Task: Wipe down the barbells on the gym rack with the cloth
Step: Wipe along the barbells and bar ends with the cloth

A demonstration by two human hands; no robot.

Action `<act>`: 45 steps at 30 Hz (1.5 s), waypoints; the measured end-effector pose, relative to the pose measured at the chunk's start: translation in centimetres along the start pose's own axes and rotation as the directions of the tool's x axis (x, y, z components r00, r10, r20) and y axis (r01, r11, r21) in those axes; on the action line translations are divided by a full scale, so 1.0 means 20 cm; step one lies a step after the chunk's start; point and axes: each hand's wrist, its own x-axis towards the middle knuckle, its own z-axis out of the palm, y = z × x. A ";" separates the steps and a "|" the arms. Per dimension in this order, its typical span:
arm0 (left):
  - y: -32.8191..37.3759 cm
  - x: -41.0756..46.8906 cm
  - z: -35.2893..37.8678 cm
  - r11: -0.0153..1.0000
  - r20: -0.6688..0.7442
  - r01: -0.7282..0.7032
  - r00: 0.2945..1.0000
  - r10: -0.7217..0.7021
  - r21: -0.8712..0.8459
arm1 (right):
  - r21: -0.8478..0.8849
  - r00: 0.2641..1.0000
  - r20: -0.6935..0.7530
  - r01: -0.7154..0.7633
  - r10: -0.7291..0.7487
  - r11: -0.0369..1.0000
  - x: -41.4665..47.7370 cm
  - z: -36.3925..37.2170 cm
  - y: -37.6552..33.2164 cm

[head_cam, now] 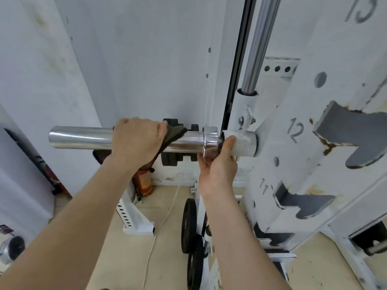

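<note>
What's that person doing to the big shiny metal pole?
A person is wiping a barbell that sits on a white gym rack. Their left hand holds a dark cloth wrapped over the shiny end of the bar. Their right hand grips the bar from below, right by the collar where it meets the rack. Black weight plates stand on the floor underneath.

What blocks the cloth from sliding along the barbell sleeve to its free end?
Nothing visible. The left hand grips the cloth on the barbell sleeve, which is bare up to its free end.
</note>
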 end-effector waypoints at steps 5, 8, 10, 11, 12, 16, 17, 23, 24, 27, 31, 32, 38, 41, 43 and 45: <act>0.33 -0.04 0.01 0.928 -0.141 -0.211 0.974 0.175 -0.308 | -0.057 0.995 -0.030 0.092 -0.094 0.994 0.01 0.01 0.02; -0.02 -0.13 0.07 0.957 -0.109 -0.082 0.993 0.053 -0.280 | -0.044 0.995 -0.052 0.085 -0.088 0.995 0.01 0.01 0.03; -0.30 -0.20 0.09 0.961 -0.051 0.101 0.992 -0.117 -0.257 | -0.043 0.994 -0.068 0.085 -0.088 0.995 0.01 0.02 0.03; -0.39 -0.22 0.09 0.949 -0.043 0.170 0.981 -0.188 -0.267 | -0.048 0.994 -0.062 0.088 -0.091 0.995 0.00 0.02 0.03; -0.41 -0.22 0.08 0.937 -0.034 0.215 0.972 -0.233 -0.276 | -0.055 0.993 -0.065 0.092 -0.096 0.994 -0.01 0.03 0.03; 0.10 -0.11 -0.02 0.913 -0.110 0.076 0.985 -0.130 -0.400 | -0.138 0.987 -0.108 0.108 -0.123 0.985 -0.01 0.06 0.03; 0.27 -0.12 -0.03 0.892 -0.129 -0.001 0.989 -0.065 -0.452 | -0.157 0.985 -0.112 0.115 -0.134 0.981 0.00 0.05 0.03; 0.16 -0.06 -0.17 0.660 0.150 -0.126 0.927 0.345 -0.740 | -0.189 0.986 -0.142 0.064 -0.092 0.980 0.06 0.03 0.04; 0.15 -0.04 -0.18 0.674 0.172 -0.144 0.909 0.379 -0.724 | -0.171 0.986 -0.151 0.042 -0.068 0.984 0.05 0.04 0.04; 0.23 0.00 -0.09 0.871 0.066 -0.334 0.922 0.381 -0.360 | -0.135 0.984 -0.172 0.032 -0.056 0.990 0.09 0.09 0.02; 0.26 0.05 0.02 0.960 -0.067 -0.264 0.964 0.258 -0.094 | -0.110 0.961 -0.260 0.063 -0.090 0.992 0.11 0.10 0.00; 0.26 0.06 0.03 0.960 -0.077 -0.261 0.964 0.254 -0.101 | -0.106 0.964 -0.250 0.068 -0.092 0.992 0.09 0.10 0.00; -0.27 -0.12 0.07 0.989 -0.057 0.013 0.998 -0.022 -0.149 | -0.159 0.961 -0.258 0.062 -0.102 0.985 0.12 0.08 0.02; -0.59 -0.20 0.09 0.986 0.043 0.158 0.987 -0.156 -0.056 | -0.151 0.964 -0.256 0.038 -0.077 0.988 0.10 0.07 0.02; -0.61 -0.18 0.08 0.987 0.108 0.153 0.983 -0.148 -0.047 | -0.145 0.964 -0.256 0.038 -0.074 0.989 0.09 0.08 0.02; -0.39 -0.10 0.05 0.994 0.084 0.051 0.996 -0.043 -0.094 | -0.132 0.967 -0.244 0.044 -0.076 0.990 0.09 0.09 0.02</act>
